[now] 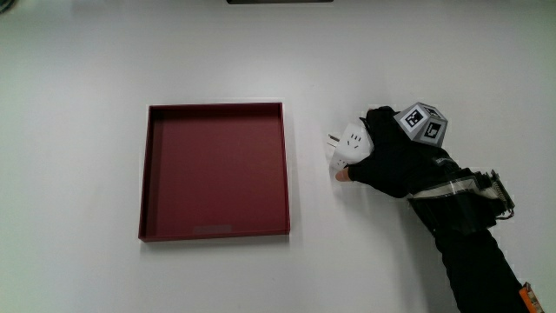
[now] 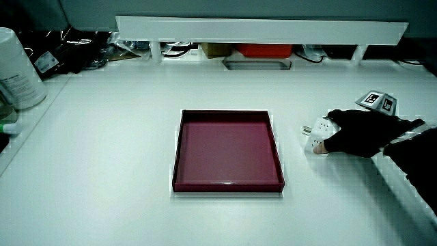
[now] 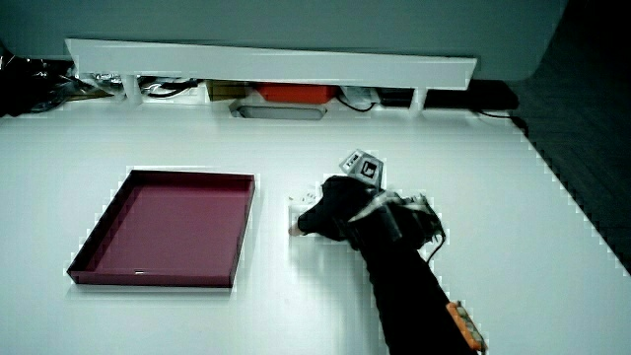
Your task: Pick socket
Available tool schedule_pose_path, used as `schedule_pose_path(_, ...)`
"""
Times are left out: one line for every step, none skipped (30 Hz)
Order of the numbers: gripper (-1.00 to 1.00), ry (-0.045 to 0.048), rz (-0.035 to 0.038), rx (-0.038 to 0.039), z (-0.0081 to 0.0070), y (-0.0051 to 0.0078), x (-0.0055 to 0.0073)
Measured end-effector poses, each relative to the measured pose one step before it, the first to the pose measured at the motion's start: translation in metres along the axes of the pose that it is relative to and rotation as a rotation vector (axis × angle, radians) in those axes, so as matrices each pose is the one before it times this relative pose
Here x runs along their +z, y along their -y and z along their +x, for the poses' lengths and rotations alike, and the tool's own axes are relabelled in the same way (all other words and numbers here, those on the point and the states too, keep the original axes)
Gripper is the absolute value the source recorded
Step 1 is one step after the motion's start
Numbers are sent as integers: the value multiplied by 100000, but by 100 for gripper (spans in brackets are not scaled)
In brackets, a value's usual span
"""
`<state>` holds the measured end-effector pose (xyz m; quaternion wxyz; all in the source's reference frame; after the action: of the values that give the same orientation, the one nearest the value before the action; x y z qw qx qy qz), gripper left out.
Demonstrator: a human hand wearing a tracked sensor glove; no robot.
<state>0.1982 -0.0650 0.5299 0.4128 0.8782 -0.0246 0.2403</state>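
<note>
— Where is the hand (image 1: 395, 161)?

— Resting on the table (image 1: 87, 69), close beside the dark red tray (image 1: 287, 165) but not touching it. The patterned cube (image 1: 423, 122) sits on its back, and the black-sleeved forearm (image 1: 469, 243) runs from the wrist toward the person.

— And the fingers?

— Curled round the white socket (image 1: 350, 143). The main view shows the glove covering the part of it nearer the wrist, with a bare fingertip showing at its lower edge.

— So the socket is where, exactly?

— In the hand's grip, between the glove and the tray, with a clear strip of table separating it from the tray's wall. Its metal pins point toward the tray. I cannot tell whether it is touching the table or lifted just off it.

— Do the side views agree?

— Yes. In a side view the hand (image 2: 358, 133) lies low over the table with the socket (image 2: 319, 128) poking out from the fingers, cube (image 2: 377, 100) on top. In a side view the hand (image 3: 340, 212) hides most of the socket (image 3: 299, 204).

— What about the tray?

— Square, shallow, nothing in it, near the centre of the frame.

— Anything else?

— A low white partition (image 2: 259, 29) at the table's edge farthest from the person, an orange box (image 2: 263, 50) under it, and a white container (image 2: 17, 68) well apart from the tray.
</note>
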Motion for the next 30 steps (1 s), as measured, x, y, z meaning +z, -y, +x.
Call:
schedule_pose_path(20,-1222,-251,601,-67,87,15)
schedule_pose_path(27,-374,581,802,-27,19,4)
schedule_pose_path(33,-457,-317,-899,172,-148,-92)
schedule_pose_path(40,616,763,-416,-66,84,36)
schedule_pose_path(47,-820,507,1333,23,9,7)
schedule_pose_path(53,-612,1329,439,-7,81,30)
schedule_pose_path(60,-693,342,628,-82,150,44)
schedule_pose_path(67,-268,1415,-138,106,-30,-37)
schedule_pose_path(73,354,1223,417,-299,229,111)
schedule_pose_path(80,-25,1174,986,49,-36,-29)
schedule_pose_path(87,-1003,677,809,-167,152,78)
schedule_pose_path(93,-1541,1041,986,-19,96,-11)
schedule_pose_path(100,-3,978,670,4,101,-29)
schedule_pose_path(100,203,2096,802,-7,110,19)
schedule_pose_path(100,569,1027,-358,115,19,-15)
schedule_pose_path(100,-1759,-515,80,-136,128,98)
schedule_pose_path(100,776,-280,-130,142,-103,-81)
schedule_pose_path(100,-584,-51,323,-83,54,-3)
schedule_pose_path(100,1008,538,1110,-339,239,119)
schedule_pose_path(100,395,-513,62,94,-47,-39)
schedule_pose_path(100,-946,821,1131,-237,199,139)
schedule_pose_path(100,651,-18,-167,352,-208,-128)
schedule_pose_path(100,51,1152,470,-267,217,205)
schedule_pose_path(100,-1493,-481,2474,-542,335,300)
schedule_pose_path(100,339,670,72,38,-21,72)
schedule_pose_path(100,-591,1019,965,-343,198,224)
schedule_pose_path(100,-42,449,1614,-204,87,149)
schedule_pose_path(100,-891,1169,1263,-654,340,335)
schedule_pose_path(100,881,-177,1037,18,-65,-34)
schedule_pose_path(100,-1144,987,2789,-809,352,274)
